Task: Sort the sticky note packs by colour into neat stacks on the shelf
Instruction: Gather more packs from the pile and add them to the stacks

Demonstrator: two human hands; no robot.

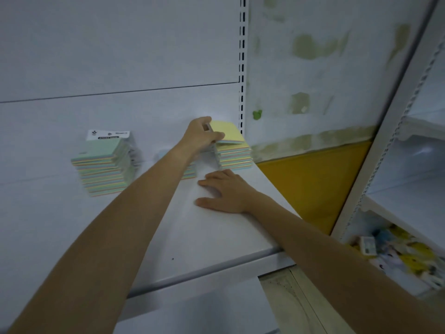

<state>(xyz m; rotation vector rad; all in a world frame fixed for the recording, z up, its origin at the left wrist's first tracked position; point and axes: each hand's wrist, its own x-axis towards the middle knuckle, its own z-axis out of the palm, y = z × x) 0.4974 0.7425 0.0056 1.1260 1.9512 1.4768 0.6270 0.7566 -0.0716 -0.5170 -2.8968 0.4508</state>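
Note:
A white shelf (216, 237) carries three stacks of sticky note packs against its back panel. A tall stack with a green top (103, 165) stands at the left. A low stack (190, 173) in the middle is mostly hidden behind my left forearm. At the right stands a stack (234, 156) near the slotted upright. My left hand (199, 136) grips a yellow-topped pack (228, 132), held tilted just on top of that right stack. My right hand (224, 191) lies flat, palm down, on the bare shelf in front of the right stack, holding nothing.
A slotted upright (242, 63) bounds the shelf at the right. Beyond it are a patchy wall and a yellow panel (310, 179). A second shelving unit (409, 165) at the far right holds a heap of mixed packets (399, 256) on its lower shelf.

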